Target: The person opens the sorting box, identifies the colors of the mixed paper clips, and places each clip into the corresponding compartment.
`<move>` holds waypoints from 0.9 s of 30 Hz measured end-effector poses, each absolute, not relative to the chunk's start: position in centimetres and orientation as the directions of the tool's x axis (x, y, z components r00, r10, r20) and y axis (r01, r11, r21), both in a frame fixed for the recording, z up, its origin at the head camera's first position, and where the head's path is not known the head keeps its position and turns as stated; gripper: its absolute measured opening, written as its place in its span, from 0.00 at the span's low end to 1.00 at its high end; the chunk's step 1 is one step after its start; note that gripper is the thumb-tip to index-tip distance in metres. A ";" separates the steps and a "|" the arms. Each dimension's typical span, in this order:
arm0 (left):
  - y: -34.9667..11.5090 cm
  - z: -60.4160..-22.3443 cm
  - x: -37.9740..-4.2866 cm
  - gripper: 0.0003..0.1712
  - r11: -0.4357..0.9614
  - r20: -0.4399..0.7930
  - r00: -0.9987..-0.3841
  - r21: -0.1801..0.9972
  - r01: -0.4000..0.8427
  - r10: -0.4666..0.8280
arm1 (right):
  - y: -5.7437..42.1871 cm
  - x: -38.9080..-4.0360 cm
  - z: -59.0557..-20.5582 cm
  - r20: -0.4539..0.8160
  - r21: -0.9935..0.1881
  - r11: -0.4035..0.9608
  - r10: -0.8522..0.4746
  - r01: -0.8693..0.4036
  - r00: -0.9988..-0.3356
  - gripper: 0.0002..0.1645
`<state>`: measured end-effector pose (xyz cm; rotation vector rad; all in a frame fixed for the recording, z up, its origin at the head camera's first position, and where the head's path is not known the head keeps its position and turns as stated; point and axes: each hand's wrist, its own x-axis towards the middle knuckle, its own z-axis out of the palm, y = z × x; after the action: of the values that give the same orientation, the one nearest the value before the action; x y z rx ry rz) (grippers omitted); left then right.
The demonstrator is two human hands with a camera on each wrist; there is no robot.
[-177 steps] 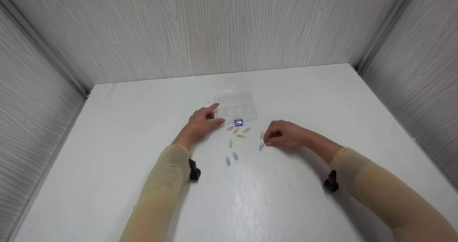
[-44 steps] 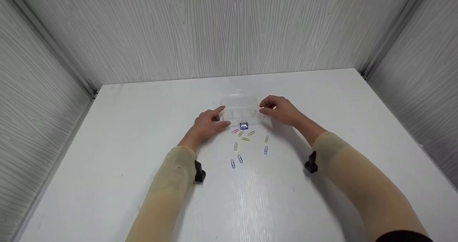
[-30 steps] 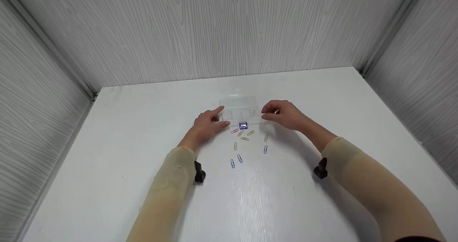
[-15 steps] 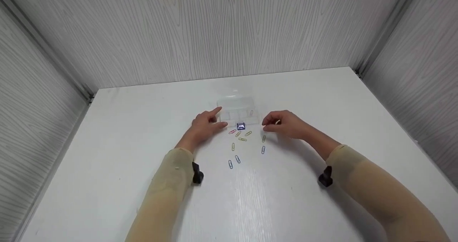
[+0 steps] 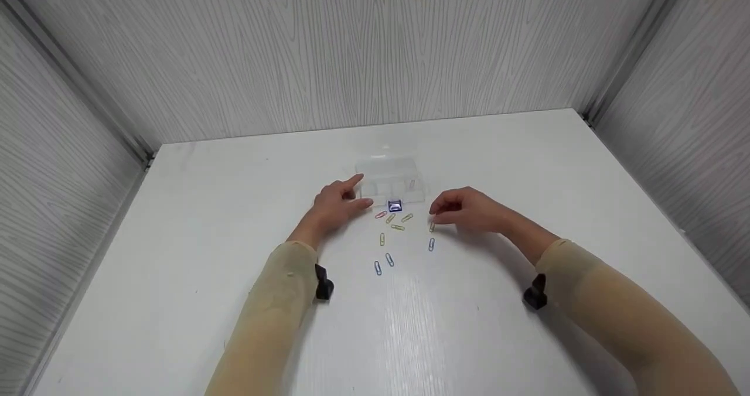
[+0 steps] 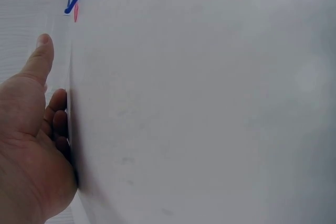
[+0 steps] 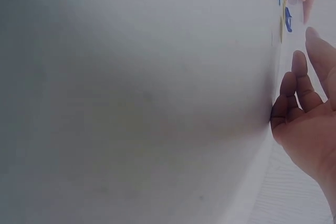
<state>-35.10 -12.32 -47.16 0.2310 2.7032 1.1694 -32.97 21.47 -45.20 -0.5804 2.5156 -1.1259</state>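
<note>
A clear plastic compartment box [image 5: 407, 196] stands on the table with its lid [image 5: 387, 166] tipped back. My left hand [image 5: 337, 204] holds its left end between straight thumb and index finger. One paper clip [image 5: 412, 184] lies in the right-hand compartment. At the box's front sits a blue clip-like piece [image 5: 395, 206]. My right hand [image 5: 469, 210] is low over the table, its fingertips at the upper end of a yellow paper clip [image 5: 432, 228]. In the right wrist view thumb and fingers are apart, with nothing visible between them. Below lies a blue paper clip [image 5: 431, 244].
A red paper clip [image 5: 381, 215] and several yellow paper clips [image 5: 398, 228] lie before the box. Two blue paper clips [image 5: 378, 268] are nearer the front of the white table [image 5: 375, 337]. Grey wood-grain panels [image 5: 363, 50] enclose the back and sides.
My right hand has put a paper clip into the right-hand compartment, then come back down toward the yellow paper clip. My left hand has stayed at the box.
</note>
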 end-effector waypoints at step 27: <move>-12.4 -46.9 -34.9 0.44 0.698 -0.083 -0.971 0.709 0.102 0.226 | 12.6 -33.2 -44.8 -0.033 -0.748 0.586 -0.503 -0.312 -0.864 0.13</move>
<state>-34.89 -12.42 -46.94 0.2670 2.7419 1.1304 -33.18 12.60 -44.83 -0.6746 2.5752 -1.1444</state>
